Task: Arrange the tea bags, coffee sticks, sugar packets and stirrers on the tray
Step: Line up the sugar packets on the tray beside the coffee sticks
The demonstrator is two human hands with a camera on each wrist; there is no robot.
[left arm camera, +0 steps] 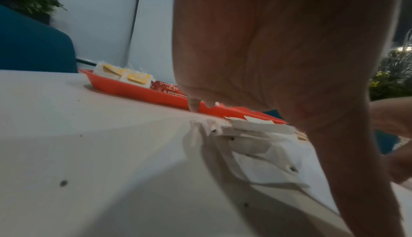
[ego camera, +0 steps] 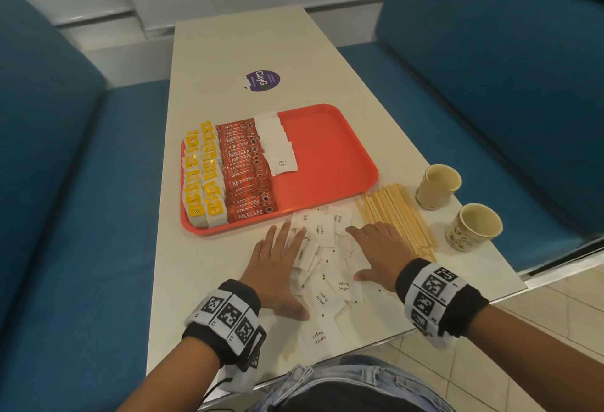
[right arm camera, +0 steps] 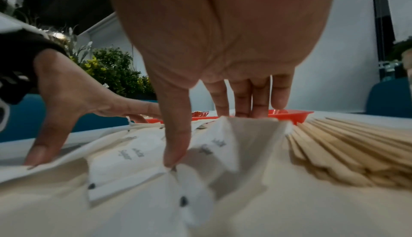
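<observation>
both hands flat on the loose pile of white paper sugar packets (ego camera: 322,268) lying on the pale surface (ego camera: 209,268), just in front of the red plastic tray (ego camera: 327,156). left hand (ego camera: 277,269): fingers straight and slightly spread, thumb out, palm down on the pile's left edge. right hand (ego camera: 376,253): fingers (right arm camera: 243,98) straight and close together, thumb tip pressing a packet – nothing pinched by either hand.

tray state: yellow-tagged tea bags (ego camera: 202,176) in two columns at the left, red nescafe coffee sticks (ego camera: 248,169) next to them, a short overlapped row of sugar packets begun beside those. right half of the tray bare. wooden stirrers (ego camera: 397,218) lie in a fan on the surface, touching the right hand's outer edge; two paper cups (ego camera: 457,205) beyond them.

judgement – step in hand is gathering the scattered packets. to do it well: sweep the two hands toward each other with light pressure so the packets slide and stack, not crumple; keep the right hand off the stirrers so they do not scatter; square the stack, then extend the started row with the same overlap.
</observation>
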